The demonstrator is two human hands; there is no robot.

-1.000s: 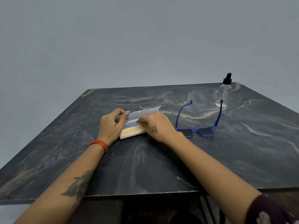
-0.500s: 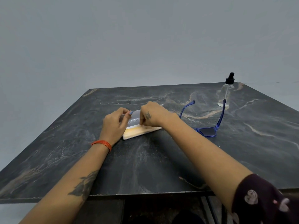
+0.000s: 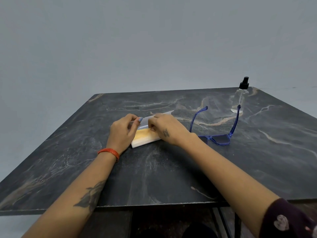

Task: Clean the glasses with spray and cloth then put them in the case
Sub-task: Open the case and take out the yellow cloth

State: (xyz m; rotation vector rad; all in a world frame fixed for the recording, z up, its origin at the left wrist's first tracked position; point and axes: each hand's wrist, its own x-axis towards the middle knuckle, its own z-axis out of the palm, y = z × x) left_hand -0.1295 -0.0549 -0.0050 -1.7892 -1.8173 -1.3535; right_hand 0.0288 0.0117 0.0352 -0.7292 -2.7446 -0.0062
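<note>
A dark marbled table (image 3: 171, 177) is seen to fill the lower half of the view, and on it the task's things are laid out. The blue-framed glasses (image 3: 221, 140) are set lenses-down and temples open, just right of the hands, untouched; the clear spray bottle (image 3: 240, 98) with its black pump is stood upright beyond them, near the far right corner. At the middle of the table a small clear packet (image 3: 145, 136), pale with an orange-yellow patch inside, is held flat: its left end is pinched by the curled fingers and thumb of the left hand (image 3: 122, 133), while its raised flap is pinched by the curled fingertips of the right hand (image 3: 165, 128). The cleaning cloth is judged to be inside this packet, so the task is reckoned barely begun: nothing appears sprayed or wiped, and casing is left to do. No glasses case can be made out anywhere. The packet's contents cannot be told for certain, the right thumb is hidden, and one lens is covered by the right wrist
</note>
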